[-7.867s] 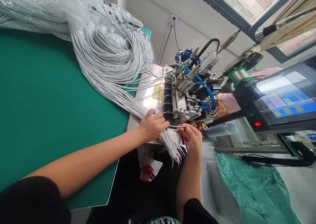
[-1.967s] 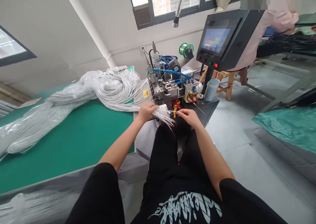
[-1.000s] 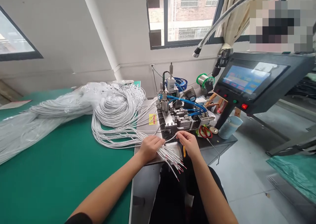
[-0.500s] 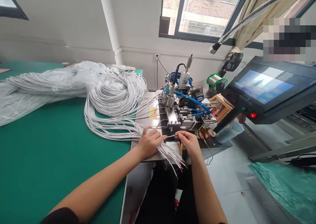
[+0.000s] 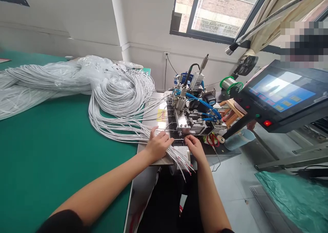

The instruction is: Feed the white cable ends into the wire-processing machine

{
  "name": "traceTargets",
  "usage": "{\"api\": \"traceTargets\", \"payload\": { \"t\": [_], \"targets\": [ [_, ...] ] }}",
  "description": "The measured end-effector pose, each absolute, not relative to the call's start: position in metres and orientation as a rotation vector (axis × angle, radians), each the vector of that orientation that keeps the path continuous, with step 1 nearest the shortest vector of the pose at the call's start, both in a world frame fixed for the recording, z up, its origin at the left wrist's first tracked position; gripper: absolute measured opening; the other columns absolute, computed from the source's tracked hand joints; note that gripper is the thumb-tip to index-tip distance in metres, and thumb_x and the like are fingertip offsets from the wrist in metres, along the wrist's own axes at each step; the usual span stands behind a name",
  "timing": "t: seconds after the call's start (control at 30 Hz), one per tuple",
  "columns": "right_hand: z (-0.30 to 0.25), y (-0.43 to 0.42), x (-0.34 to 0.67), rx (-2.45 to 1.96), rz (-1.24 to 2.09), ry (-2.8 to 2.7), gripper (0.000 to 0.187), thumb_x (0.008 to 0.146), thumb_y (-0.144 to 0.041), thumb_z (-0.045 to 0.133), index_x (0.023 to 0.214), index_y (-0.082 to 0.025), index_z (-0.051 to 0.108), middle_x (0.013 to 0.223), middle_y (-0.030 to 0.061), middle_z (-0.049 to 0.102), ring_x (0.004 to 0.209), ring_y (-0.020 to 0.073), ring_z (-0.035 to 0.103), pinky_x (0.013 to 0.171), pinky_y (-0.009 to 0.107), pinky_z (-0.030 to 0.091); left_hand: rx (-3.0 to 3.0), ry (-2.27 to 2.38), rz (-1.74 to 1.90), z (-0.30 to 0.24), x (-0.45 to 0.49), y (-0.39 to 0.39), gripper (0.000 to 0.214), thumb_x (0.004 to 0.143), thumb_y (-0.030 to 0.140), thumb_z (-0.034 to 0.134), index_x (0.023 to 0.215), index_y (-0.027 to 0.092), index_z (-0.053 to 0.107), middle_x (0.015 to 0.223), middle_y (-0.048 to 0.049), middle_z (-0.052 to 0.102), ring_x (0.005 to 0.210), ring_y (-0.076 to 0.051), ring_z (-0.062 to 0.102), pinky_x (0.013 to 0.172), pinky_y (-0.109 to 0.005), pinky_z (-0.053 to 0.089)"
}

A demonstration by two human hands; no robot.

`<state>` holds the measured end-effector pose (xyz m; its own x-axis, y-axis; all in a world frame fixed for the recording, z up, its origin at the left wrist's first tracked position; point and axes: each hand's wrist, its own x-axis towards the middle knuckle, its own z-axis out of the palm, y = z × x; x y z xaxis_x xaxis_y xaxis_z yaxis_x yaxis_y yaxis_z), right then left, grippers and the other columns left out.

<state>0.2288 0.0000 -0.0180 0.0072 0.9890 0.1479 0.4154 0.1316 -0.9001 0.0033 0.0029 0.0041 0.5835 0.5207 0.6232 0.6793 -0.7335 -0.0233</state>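
Note:
My left hand (image 5: 158,145) lies on a bundle of white cables (image 5: 123,106) at the edge of the metal plate, fingers curled over it. The stripped red-tipped cable ends (image 5: 183,162) fan out below that hand. My right hand (image 5: 194,146) is closed in a pinch on a single white cable (image 5: 178,139) right at the front of the small machine (image 5: 194,115) with blue hoses. The two hands are a few centimetres apart.
A green mat (image 5: 51,151) covers the table on the left, with more cables in plastic (image 5: 38,79) at the back. A touchscreen panel (image 5: 282,94) stands to the right. Red scissors (image 5: 211,139), a blue cup (image 5: 239,139) and a wire spool (image 5: 229,84) sit by the machine.
The view has tilted down and closed in on the machine. My right hand has moved its single cable from the bundle up to the machine's front. My left hand stays on the bundle.

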Motion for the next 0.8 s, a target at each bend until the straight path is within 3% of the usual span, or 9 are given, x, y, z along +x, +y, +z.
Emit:
{"api": "traceTargets", "payload": {
  "t": [0.2, 0.37, 0.53, 0.8],
  "targets": [
    [-0.017, -0.002, 0.227, -1.388, 0.896, -1.479, 0.026, 0.080, -0.040, 0.054, 0.063, -0.020, 0.048, 0.059, -0.0024, 0.044, 0.056, 0.0131, 0.042, 0.055, 0.025, 0.034, -2.555, -0.990, -0.871, 0.003, 0.004, 0.003, 0.036, 0.070, 0.007, 0.050, 0.097, 0.025, 0.064, 0.074, -0.0015, 0.062, 0.083, -0.021, 0.057, 0.104, -0.053, 0.020],
    [-0.019, 0.001, 0.226, -1.393, 1.164, -1.312, 0.025, 0.072, -0.040, 0.057, 0.060, -0.021, 0.047, 0.054, -0.0048, 0.037, 0.049, 0.0105, 0.031, 0.048, 0.025, 0.026, -2.574, -1.024, -0.833, 0.000, 0.005, 0.004, 0.034, 0.068, 0.009, 0.054, 0.096, 0.023, 0.065, 0.076, -0.0028, 0.063, 0.086, -0.023, 0.057, 0.105, -0.056, 0.018],
    [-0.024, 0.003, 0.222, -1.352, 1.236, -1.135, 0.025, 0.065, -0.041, 0.060, 0.056, -0.021, 0.046, 0.052, -0.0045, 0.039, 0.047, 0.0102, 0.029, 0.047, 0.025, 0.024, -2.582, -1.029, -0.853, 0.002, 0.004, 0.003, 0.034, 0.068, 0.007, 0.054, 0.096, 0.023, 0.065, 0.077, -0.0024, 0.064, 0.087, -0.022, 0.058, 0.107, -0.055, 0.016],
    [-0.037, -0.006, 0.218, -1.239, 1.262, -0.990, 0.035, 0.068, -0.045, 0.068, 0.057, -0.020, 0.047, 0.051, -0.0066, 0.036, 0.048, 0.0091, 0.029, 0.048, 0.024, 0.024, -2.565, -1.034, -0.805, 0.001, 0.003, 0.002, 0.031, 0.070, 0.011, 0.055, 0.097, 0.023, 0.066, 0.081, -0.0021, 0.067, 0.089, -0.022, 0.059, 0.110, -0.056, 0.012]
  ]
}}
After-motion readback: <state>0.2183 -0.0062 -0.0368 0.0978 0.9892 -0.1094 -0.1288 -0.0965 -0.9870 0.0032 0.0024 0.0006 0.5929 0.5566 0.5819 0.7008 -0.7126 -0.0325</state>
